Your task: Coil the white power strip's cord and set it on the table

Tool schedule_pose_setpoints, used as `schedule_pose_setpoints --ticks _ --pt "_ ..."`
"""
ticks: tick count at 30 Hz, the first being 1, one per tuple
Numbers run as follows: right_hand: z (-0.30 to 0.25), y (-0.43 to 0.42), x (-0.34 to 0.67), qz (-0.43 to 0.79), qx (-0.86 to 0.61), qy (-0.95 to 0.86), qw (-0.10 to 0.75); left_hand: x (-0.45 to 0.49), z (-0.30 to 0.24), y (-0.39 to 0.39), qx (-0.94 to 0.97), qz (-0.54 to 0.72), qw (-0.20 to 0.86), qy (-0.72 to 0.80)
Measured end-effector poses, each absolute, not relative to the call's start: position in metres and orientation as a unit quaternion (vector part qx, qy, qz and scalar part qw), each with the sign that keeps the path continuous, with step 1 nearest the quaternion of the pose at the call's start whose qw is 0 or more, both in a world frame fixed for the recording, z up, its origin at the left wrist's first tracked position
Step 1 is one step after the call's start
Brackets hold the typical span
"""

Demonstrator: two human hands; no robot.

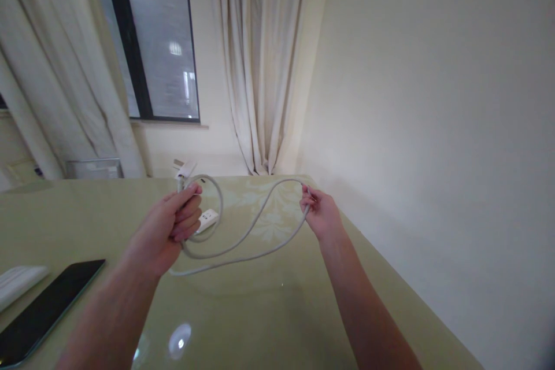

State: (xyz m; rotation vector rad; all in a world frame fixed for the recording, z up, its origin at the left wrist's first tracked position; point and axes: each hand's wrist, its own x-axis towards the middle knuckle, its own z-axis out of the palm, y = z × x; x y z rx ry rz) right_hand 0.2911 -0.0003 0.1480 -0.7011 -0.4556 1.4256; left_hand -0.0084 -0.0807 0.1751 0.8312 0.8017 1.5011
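Observation:
A pale grey cable [243, 239] hangs in loose loops between my two hands, above a glossy greenish table. My left hand [176, 225] is closed around part of it, and a loop rises over the knuckles. On the right, my right hand [319, 208] pinches the cable at the far bend of a long loop. Just beyond my left hand a white power strip [208, 219] with socket holes lies on the table, partly hidden by the hand and cable.
A black tablet [47, 309] lies at the table's left, beside a white object [19, 282]. White wall runs along the table's right edge [390, 269]. Beyond the far edge hang cream curtains [260, 63] near a dark-framed window [160, 34].

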Motion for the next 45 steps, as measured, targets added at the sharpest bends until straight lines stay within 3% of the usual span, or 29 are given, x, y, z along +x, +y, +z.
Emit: schedule_pose_setpoints --ticks 8,16,23,31,37,41,45 --pt "0.158 -0.061 0.224 0.526 -0.257 -0.355 0.729 0.068 0.156 -0.090 0.293 0.628 0.650 0.310" --pt "0.133 -0.091 0.187 0.345 -0.279 -0.652 0.615 0.065 0.157 -0.089 0.253 0.684 0.625 0.280" --pt "0.110 -0.093 0.175 0.200 -0.254 -0.760 0.563 0.053 0.162 -0.085 0.203 0.668 0.639 0.323" --pt "0.090 -0.107 0.164 0.072 -0.261 -0.854 0.444 0.012 0.180 -0.084 0.208 0.675 0.671 0.226" --pt "0.074 -0.092 0.159 0.162 -0.259 -0.870 0.387 -0.038 0.191 -0.102 0.244 0.738 0.625 0.067" --pt "0.075 -0.066 0.170 0.255 -0.274 -0.857 0.355 -0.052 0.197 -0.114 0.280 0.770 0.564 0.107" --pt "0.098 -0.047 0.198 0.237 -0.316 -0.841 0.370 -0.064 0.204 -0.119 0.296 0.793 0.514 0.137"
